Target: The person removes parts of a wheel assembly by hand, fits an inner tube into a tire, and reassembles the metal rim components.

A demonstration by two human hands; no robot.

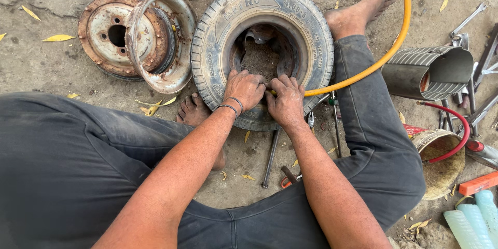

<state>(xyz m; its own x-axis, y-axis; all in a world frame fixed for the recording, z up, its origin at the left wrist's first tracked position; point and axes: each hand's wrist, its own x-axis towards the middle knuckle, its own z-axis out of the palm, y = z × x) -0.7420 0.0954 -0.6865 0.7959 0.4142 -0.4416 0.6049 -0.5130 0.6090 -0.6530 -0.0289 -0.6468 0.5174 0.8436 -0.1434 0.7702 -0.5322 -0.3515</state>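
Currently I log both hands, left and right, clenched on the worn grey rubber tyre's inner bead, rusty steel rim halves already off, tube inside.

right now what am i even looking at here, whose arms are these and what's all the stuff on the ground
This single picture comes from a camera worn on a person's head, looking down at their own arms and legs. They sit on bare dirt ground with a small tyre lying flat between their bare feet. Both hands press on the tyre's near inner edge: the left hand, with bands at the wrist, and the right hand, fingers curled over the rim of the hole. A yellow hose runs to the tyre beside the right hand. To the left lie two rusty wheel rim halves. To the right are spanners, a metal cylinder and a bucket. A metal bar lies below the tyre.
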